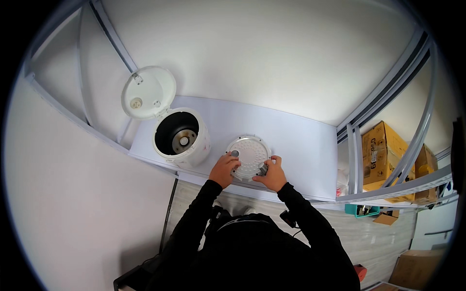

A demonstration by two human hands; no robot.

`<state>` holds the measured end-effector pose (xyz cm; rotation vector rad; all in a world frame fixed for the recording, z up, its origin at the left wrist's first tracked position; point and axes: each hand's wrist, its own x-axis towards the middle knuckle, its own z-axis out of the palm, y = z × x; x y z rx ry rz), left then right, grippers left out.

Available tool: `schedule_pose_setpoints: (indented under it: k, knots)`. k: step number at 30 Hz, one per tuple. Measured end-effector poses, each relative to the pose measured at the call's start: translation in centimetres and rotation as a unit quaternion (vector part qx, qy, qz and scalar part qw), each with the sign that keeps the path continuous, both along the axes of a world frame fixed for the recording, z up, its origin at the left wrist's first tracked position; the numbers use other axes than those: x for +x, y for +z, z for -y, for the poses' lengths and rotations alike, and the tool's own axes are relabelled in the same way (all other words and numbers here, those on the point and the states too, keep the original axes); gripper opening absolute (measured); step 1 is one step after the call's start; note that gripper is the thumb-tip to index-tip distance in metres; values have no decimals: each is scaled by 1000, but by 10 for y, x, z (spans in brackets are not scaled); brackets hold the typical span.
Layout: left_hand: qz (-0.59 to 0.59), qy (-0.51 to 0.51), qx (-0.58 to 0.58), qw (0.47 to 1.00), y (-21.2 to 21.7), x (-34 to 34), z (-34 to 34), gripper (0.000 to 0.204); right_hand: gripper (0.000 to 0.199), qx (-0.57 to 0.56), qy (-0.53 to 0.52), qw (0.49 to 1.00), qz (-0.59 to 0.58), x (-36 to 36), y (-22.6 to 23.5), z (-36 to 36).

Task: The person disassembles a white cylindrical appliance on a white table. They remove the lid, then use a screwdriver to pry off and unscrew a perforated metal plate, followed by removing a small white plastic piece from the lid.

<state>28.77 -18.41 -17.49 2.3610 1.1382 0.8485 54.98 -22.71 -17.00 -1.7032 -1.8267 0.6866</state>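
A round, pale, dimpled disc (250, 151), which looks like a rice cooker's inner lid, lies on the white table in front of me. My left hand (224, 170) grips its near left edge with curled fingers, just beside a small grey round piece (235, 153) on the disc. At the disc's right edge, my right hand (273, 176) is closed round a small grey part (263, 168), which the fingers partly cover. To the left stands a white rice cooker (198, 151) with its lid (150, 92) raised. A metal heating plate (184, 140) shows at the bottom of its dark inside.
The white table (306, 150) reaches right to a grey metal frame (357, 157). Beyond that are cardboard boxes (381, 155) and a teal bin (363, 210) with things in it. A white wall (257, 53) rises behind the table.
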Motion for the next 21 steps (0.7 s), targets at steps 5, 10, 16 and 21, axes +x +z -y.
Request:
schedule_pose_setpoints:
  k: [5, 10, 16, 21]
  knots:
    - [-40, -29, -51, 997, -7, -3, -2, 47, 73, -36, -4, 999, 15, -4, 4, -1]
    - [-41, -31, -89, 995, -5, -5, 2, 53, 68, -45, 18, 997, 54, -4, 0, 0]
    - [-36, -22, -106, 994, -11, -5, 2, 40, 66, -52, 36, 996, 70, -2, 3, -2]
    - [-31, -12, -102, 994, -12, -4, 3, 33, 59, -55, 67, 994, 70, 2, 5, -6]
